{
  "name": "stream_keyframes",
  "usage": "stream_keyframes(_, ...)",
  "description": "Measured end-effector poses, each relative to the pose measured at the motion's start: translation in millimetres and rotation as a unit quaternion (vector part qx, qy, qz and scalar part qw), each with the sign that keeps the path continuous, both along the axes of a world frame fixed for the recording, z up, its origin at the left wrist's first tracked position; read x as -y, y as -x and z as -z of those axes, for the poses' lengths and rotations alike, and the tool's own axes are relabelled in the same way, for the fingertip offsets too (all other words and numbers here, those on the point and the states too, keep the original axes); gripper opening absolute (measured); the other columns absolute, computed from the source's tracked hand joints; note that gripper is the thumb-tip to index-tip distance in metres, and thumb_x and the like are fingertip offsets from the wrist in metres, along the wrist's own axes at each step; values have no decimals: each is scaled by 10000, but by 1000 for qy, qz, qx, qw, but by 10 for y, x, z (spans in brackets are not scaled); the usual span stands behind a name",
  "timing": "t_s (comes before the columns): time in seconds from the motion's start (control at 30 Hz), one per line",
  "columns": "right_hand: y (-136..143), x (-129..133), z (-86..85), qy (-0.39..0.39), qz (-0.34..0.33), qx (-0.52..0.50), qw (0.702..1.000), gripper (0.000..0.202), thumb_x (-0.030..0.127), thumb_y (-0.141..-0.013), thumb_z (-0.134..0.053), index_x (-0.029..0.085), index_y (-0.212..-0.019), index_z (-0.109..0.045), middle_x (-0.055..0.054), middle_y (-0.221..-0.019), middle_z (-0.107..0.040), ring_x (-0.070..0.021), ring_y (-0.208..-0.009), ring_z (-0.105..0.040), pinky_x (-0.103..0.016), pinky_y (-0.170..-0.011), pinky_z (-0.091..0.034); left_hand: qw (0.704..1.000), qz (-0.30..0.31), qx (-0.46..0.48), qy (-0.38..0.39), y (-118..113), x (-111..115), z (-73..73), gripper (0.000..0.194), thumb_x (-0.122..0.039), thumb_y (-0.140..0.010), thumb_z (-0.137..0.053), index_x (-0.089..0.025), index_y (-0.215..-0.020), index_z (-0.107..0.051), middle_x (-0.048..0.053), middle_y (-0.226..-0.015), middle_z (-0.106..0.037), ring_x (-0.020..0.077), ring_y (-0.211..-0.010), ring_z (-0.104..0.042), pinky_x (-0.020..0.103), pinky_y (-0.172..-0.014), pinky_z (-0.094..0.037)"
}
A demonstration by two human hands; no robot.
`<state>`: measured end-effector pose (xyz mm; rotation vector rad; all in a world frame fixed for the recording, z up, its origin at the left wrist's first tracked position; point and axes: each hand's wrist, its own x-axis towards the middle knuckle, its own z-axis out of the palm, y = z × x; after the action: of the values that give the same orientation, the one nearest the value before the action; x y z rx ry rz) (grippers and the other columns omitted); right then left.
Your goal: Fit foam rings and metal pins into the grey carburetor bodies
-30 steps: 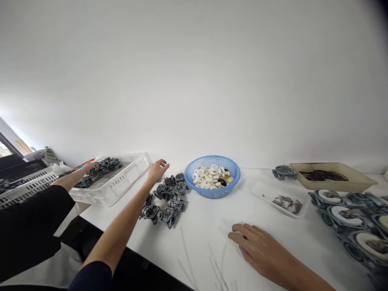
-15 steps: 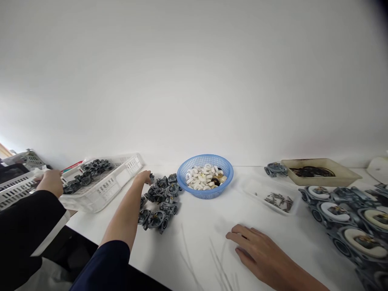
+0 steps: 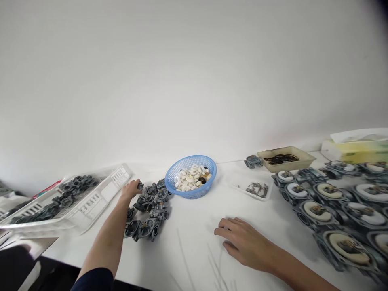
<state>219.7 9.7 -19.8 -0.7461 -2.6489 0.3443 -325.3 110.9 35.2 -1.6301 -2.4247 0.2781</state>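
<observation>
My left hand (image 3: 131,189) is stretched out to the back left of a group of grey metal carburetor bodies (image 3: 148,227). Its fingers are closed around one carburetor (image 3: 140,186) at the far edge of that group, mostly hidden by the hand. My right hand (image 3: 239,242) rests low over the white table (image 3: 184,250), fingers loosely bent and apart, with nothing in it. Between and beyond the hands stands a blue mesh basket (image 3: 190,194) of white float pieces (image 3: 189,178), with a few black and yellowish ones among them.
A white crate (image 3: 91,206) with carburetors stands at left. Rightward are a clear tray (image 3: 265,197) of small metal pins, a beige tray (image 3: 286,165) of black rings, and a lone carburetor (image 3: 253,161). Rows of float-fitted carburetors (image 3: 317,211) fill the right, before a tissue pack (image 3: 363,151).
The view has swung right, so the table's things appear farther left and the tissue pack shows. Another person's hand at the far left has gone out of view. My hands keep nearly the same poses.
</observation>
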Motion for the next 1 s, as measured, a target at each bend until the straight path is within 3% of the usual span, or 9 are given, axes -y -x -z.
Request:
stream_keyframes(0.17, -3, -7, -16, -1, 14, -5, 1000, 258, 133, -863, -525, 253, -1060, -641, -29, -1017, -649, -210, -897, -622, -366, -803, -444, 996, 16, -28, -89, -215, 146, -246, 403, -356, -981, -603, -174, -1335, -539, 122, -1300, -593, 264, -1078, -646, 456, -890, -563)
stream_keyframes(0.33, -58, -13, -12, -9, 24, -7, 1000, 280, 128, -855, -526, 248, -1079, -645, -42, -1027, -640, -218, -910, -610, -376, -834, -460, 980, 90, -41, -175, -434, 224, -787, 499, -472, -978, -516, -272, -1427, -431, 116, -1419, -519, 343, -1122, -639, 412, -851, -542)
stream_keyframes(0.43, -87, -26, -9, -3, 27, -19, 999, 333, 120, -851, -528, 257, -1131, -646, -57, -1082, -632, -229, -945, -603, -391, -856, -478, 968, 172, -37, -179, -746, 302, -1035, 552, -536, -940, -556, -302, -1427, -442, 72, -1461, -504, 316, -1109, -650, 388, -886, -532)
stream_keyframes(0.5, -85, -37, -19, 2, 34, -34, 999, 403, 129, -860, -526, 265, -1228, -620, -82, -1211, -613, -254, -1043, -600, -420, -909, -483, 957, 226, -30, -178, -1107, 418, -1080, 591, -584, -922, -574, -310, -1430, -447, 57, -1468, -506, 285, -1145, -636, 361, -927, -521)
stream_keyframes(0.57, -72, -41, -45, 16, 48, -54, 997, 504, 190, -897, -527, 277, -1394, -522, -110, -1386, -541, -291, -1191, -562, -460, -986, -467, 928, 312, 54, -196, -1584, 581, -1007, 589, -603, -890, -628, -277, -1367, -511, 69, -1377, -582, 259, -1118, -642, 332, -892, -536)
stream_keyframes(0.63, -62, -37, -86, 45, 69, -82, 993, 618, 319, -949, -521, 299, -1541, -342, -118, -1534, -421, -311, -1313, -497, -476, -1047, -443, 871, 396, 186, -224, -2118, 752, -827, 547, -570, -853, -702, -255, -1277, -562, 71, -1245, -650, 248, -1086, -644, 336, -892, -531)
stream_keyframes(0.77, -88, -51, -169, 105, 118, -142, 977, 838, 513, -953, -526, 337, -1617, -46, -92, -1660, -203, -292, -1437, -385, -437, -1109, -412, 787, 449, 344, -244, -3003, 933, -336, 501, -505, -804, -783, -231, -1180, -599, 92, -1115, -674, 258, -1020, -634, 347, -853, -514)
stream_keyframes(0.87, -144, -124, -175, 122, 121, -130, 977, 999, 442, -860, -656, 308, -1622, -23, -90, -1664, -191, -297, -1467, -333, -429, -1145, -375, 780, 434, 410, -189, -3320, 864, -30, 477, -470, -801, -797, -235, -1169, -606, 79, -1073, -672, 244, -975, -621, 344, -833, -498)
stream_keyframes(1.0, -212, -237, -105, 130, 110, -91, 981, 1044, 359, -782, -720, 268, -1623, -109, -115, -1608, -319, -328, -1409, -402, -450, -1116, -402, 774, 424, 450, -135, -3403, 716, 234, 482, -476, -777, -814, -229, -1143, -622, 56, -1033, -670, 236, -934, -600, 356, -821, -476)
